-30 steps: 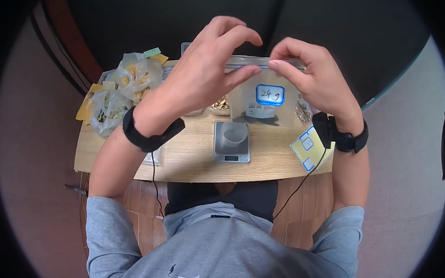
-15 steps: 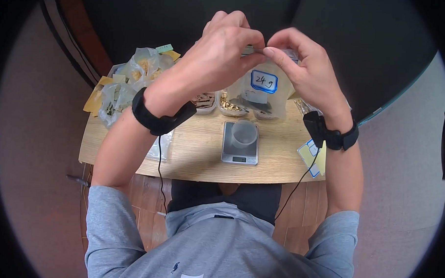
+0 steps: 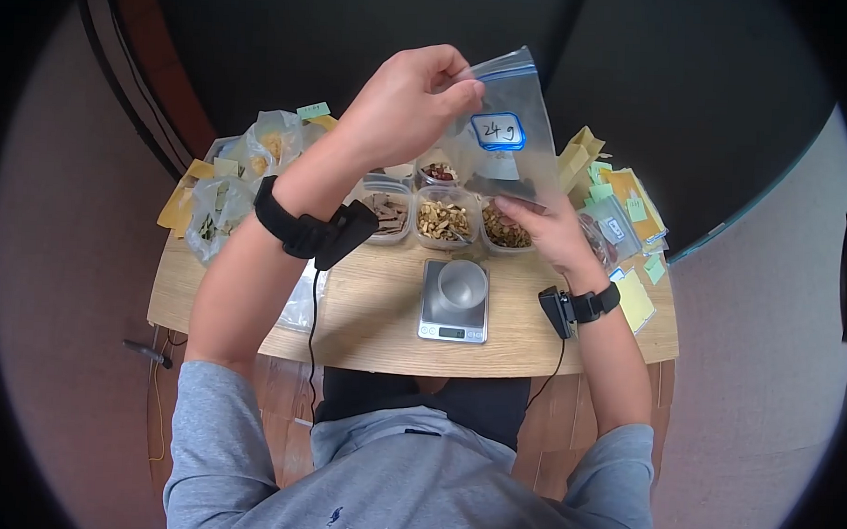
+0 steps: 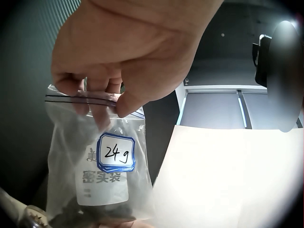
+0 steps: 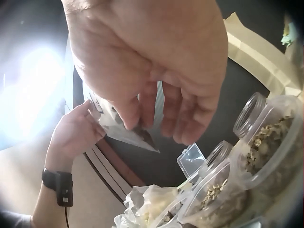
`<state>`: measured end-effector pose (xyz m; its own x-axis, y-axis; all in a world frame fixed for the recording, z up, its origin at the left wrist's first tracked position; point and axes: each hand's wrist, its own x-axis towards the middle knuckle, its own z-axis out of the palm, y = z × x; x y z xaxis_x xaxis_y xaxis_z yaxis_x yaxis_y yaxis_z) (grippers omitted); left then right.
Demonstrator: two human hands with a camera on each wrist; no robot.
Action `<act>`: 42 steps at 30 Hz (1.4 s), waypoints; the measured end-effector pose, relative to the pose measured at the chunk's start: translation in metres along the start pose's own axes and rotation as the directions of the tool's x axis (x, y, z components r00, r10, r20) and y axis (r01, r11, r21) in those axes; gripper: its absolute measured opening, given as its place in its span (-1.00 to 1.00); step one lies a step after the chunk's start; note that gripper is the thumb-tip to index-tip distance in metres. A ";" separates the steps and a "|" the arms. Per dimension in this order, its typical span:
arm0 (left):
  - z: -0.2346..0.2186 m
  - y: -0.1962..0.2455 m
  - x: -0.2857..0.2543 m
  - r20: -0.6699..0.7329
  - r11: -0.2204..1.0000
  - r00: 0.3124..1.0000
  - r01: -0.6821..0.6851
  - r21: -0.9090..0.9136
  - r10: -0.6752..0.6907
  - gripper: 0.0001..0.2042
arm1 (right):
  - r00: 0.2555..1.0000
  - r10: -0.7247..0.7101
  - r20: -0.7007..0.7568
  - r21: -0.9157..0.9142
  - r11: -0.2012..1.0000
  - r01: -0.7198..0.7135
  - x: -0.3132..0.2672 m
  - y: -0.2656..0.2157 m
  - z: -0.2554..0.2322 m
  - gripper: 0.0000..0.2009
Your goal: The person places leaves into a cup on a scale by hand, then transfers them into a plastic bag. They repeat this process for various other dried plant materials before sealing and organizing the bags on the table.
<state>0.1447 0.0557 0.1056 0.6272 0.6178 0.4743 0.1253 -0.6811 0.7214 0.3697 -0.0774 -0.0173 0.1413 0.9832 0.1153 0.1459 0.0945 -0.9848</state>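
Observation:
A clear zip-lock bag (image 3: 531,110) labelled "24 g" (image 4: 116,152) is held up over the far side of the table, with dark contents gathered at its bottom. My left hand (image 3: 406,110) pinches its top edge by the blue zip strip (image 4: 80,99), thumb in front and fingers behind. At the bag's lower end, my right hand (image 3: 560,241) grips it between thumb and fingers, as the right wrist view also shows. Below, a translucent cup (image 3: 462,284) stands on a small digital scale (image 3: 454,323) near the table's front edge.
Plastic tubs of dried pieces (image 3: 444,219) stand in rows behind the scale. Plastic bags (image 3: 219,197) with notes lie at the left, a flat clear bag (image 3: 301,302) nearer me. Yellow envelopes and green notes (image 3: 635,208) crowd the right side.
Both hands were together at the bag's top edge. My right hand has since moved down to the bag's lower end, while the left keeps the top. The bag now tilts.

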 end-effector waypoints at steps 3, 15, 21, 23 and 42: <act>-0.007 -0.024 0.008 0.026 0.992 0.996 0.092 -0.082 -0.090 -0.77 | 0.989 -0.146 -0.033 -0.052 0.988 0.144 0.008 -0.008 0.020 -0.47; -0.018 -0.110 0.022 0.084 0.861 0.947 0.317 -0.397 -0.310 -0.86 | 0.981 0.184 0.053 0.026 0.982 -0.186 0.073 0.002 0.020 -0.42; -0.003 -0.187 0.010 0.129 0.798 0.894 0.442 -0.409 -0.429 -0.90 | 0.969 0.240 0.057 -0.020 0.971 -0.240 0.107 0.014 0.020 -0.56; 0.004 -0.210 0.006 0.100 0.823 0.879 0.473 -0.315 -0.467 -0.87 | 0.973 0.225 0.043 -0.171 0.962 -0.215 0.118 0.023 0.019 -0.64; 0.005 -0.250 -0.013 0.092 0.714 0.739 0.671 -0.200 -0.668 -0.74 | 0.999 0.037 0.009 -0.358 0.933 -0.031 0.164 -0.001 0.047 -0.73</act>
<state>0.1090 0.2158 -0.0838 0.4508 0.8748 -0.1778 0.3567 0.0061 0.9342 0.3465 0.0912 -0.0036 0.1379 0.9874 0.0776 0.4822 0.0015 -0.8761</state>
